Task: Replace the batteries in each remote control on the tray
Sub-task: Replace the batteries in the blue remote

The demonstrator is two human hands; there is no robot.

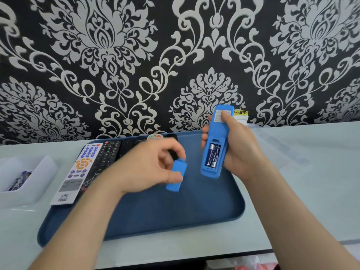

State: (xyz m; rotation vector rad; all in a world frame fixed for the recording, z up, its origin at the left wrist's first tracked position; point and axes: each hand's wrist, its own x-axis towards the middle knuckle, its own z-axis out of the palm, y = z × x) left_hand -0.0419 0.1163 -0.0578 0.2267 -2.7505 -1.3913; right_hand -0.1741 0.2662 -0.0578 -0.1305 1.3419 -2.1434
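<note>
Black wallpaper [136, 55] with a pale damask pattern fills the back of my feed, and below it a light table [302, 191] carries a dark blue tray [175, 211]. On my screen the right hand [239, 145] grips a blue remote [216, 133] above the tray's far right part. It is held nearly upright with its back toward the camera. The thumb presses on the label near the top end and the fingertips curl round the opposite edge. Below the thumb the compartment is open, and two dark batteries [213, 155] sit in it side by side. The left hand [148, 166] pinches the blue battery cover [176, 176] between thumb and curled fingers. I see the cover just beside the remote's lower end, not touching it. Outward of the left wrist a white remote [78, 172] with blue and orange buttons lies on the tray's left edge. A black remote [107, 154] lies close alongside it, partly under the forearm. Past the left knuckles more remotes lie along the tray's far rim, mostly hidden. Further out on that side a white container [35, 184] holds something blue and patterned, too blurred for me to name.
</note>
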